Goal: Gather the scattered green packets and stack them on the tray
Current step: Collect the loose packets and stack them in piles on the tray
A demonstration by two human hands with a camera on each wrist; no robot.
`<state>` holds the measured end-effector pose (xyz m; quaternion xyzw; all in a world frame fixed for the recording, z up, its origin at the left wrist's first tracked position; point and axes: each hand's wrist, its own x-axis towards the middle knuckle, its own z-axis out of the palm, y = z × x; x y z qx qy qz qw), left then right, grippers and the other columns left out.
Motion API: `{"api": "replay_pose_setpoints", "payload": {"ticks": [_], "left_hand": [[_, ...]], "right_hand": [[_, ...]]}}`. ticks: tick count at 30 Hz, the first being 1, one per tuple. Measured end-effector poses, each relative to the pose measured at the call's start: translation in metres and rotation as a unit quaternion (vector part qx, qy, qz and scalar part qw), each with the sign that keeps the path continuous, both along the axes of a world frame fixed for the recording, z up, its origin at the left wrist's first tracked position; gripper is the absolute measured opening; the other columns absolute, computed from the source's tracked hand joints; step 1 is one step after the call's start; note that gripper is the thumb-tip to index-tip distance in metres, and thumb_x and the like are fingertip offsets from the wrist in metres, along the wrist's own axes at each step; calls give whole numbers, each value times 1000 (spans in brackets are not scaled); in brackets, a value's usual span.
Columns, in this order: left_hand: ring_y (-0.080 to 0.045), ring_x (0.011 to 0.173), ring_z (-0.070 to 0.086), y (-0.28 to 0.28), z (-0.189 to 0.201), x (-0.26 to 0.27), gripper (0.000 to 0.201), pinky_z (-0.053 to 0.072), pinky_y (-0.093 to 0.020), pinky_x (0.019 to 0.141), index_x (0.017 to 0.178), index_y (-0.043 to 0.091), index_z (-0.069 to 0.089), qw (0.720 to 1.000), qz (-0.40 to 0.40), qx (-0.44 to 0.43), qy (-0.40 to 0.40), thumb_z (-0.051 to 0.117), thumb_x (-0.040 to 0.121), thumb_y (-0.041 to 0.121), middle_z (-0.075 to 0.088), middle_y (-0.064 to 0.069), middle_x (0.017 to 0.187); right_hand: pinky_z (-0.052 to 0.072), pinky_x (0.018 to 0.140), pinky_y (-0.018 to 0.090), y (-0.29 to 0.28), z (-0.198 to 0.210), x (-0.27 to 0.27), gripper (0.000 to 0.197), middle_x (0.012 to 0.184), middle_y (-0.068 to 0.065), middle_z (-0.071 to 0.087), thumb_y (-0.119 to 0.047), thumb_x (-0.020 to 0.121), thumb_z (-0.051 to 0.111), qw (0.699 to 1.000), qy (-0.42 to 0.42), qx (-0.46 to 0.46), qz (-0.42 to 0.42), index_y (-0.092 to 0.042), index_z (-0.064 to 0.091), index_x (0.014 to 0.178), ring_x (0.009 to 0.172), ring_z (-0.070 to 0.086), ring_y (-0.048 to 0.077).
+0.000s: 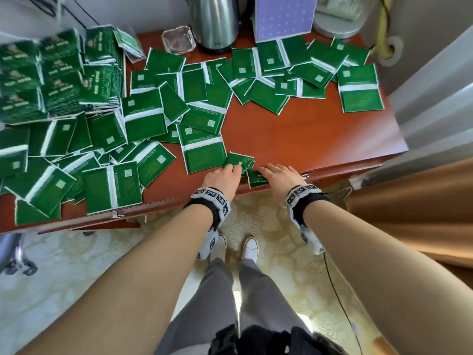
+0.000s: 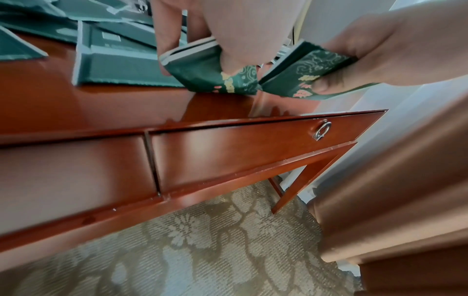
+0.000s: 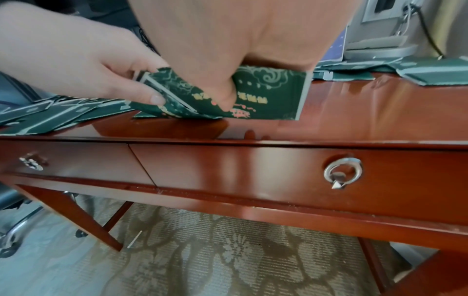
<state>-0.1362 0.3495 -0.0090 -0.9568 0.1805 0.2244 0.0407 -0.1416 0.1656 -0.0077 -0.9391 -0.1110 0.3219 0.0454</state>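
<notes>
Several loose green packets lie scattered over the red-brown desk. Tall piles of stacked packets stand at the far left; no tray shows beneath them. At the desk's front edge my left hand grips a small bundle of packets, thumb pressed on its patterned face. Right beside it, my right hand grips a second bundle standing on edge on the desk. The two bundles nearly touch at their lower corners.
A steel kettle, a glass ashtray, a purple card and a grey appliance line the desk's back. Drawers with ring handles face me. A brown curtain hangs at the right, a chair base at the left.
</notes>
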Motion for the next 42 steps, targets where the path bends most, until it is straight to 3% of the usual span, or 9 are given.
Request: {"api": "replay_pose_setpoints", "payload": {"ticks": [2,6,11,18,21,26,32,42], "left_hand": [[-29,108,62,11,13,6,64,54,-42,80,150,11,32,1000,-8,-12,-2,49,91,-5,58,-9,128],[-28,119,57,47,49,21,63,49,-45,98,146,12,39,999,-19,-40,-20,52,87,-9,57,-9,134],[-27,133,47,116,91,44,70,39,-45,111,151,12,35,996,14,-36,-77,49,88,-13,47,-9,147],[-25,134,45,227,131,73,70,39,-42,111,151,13,34,986,75,-34,-142,52,87,-10,45,-7,149],[-26,132,47,285,131,94,73,42,-43,109,151,13,34,984,77,-28,-160,56,85,-10,46,-8,148],[-27,131,49,391,122,136,71,42,-44,107,150,13,36,980,69,-23,-183,51,86,-11,47,-9,148],[-26,134,46,501,119,178,65,40,-46,111,152,13,35,983,68,-50,-162,46,91,-6,46,-8,150],[-24,143,38,589,86,236,72,31,-44,119,154,18,32,982,91,-91,-141,55,90,-4,37,-5,157]], "right_hand": [[23,121,47,-2,10,6,74,161,6,31,4,91,45,1000,-9,-8,-5,-25,26,156,148,27,28],[35,113,46,10,46,27,62,145,6,50,2,89,43,999,-43,-9,-8,-21,40,147,135,44,29],[42,103,43,68,93,65,56,133,7,58,1,90,43,992,-117,18,34,-19,45,142,122,52,30],[47,94,43,186,129,113,61,131,9,58,7,89,44,982,-154,35,107,-17,41,146,118,55,31],[48,93,43,243,131,135,56,123,9,59,5,89,45,978,-167,38,123,-16,45,141,112,56,29],[47,101,45,347,128,171,62,135,10,56,6,89,45,976,-185,21,112,-15,40,148,122,53,32],[47,99,43,462,134,205,65,136,10,55,7,89,45,979,-176,24,103,-17,38,149,121,54,32],[48,100,42,535,106,260,64,141,5,53,5,91,47,987,-130,7,91,-21,38,149,123,53,26]]}}
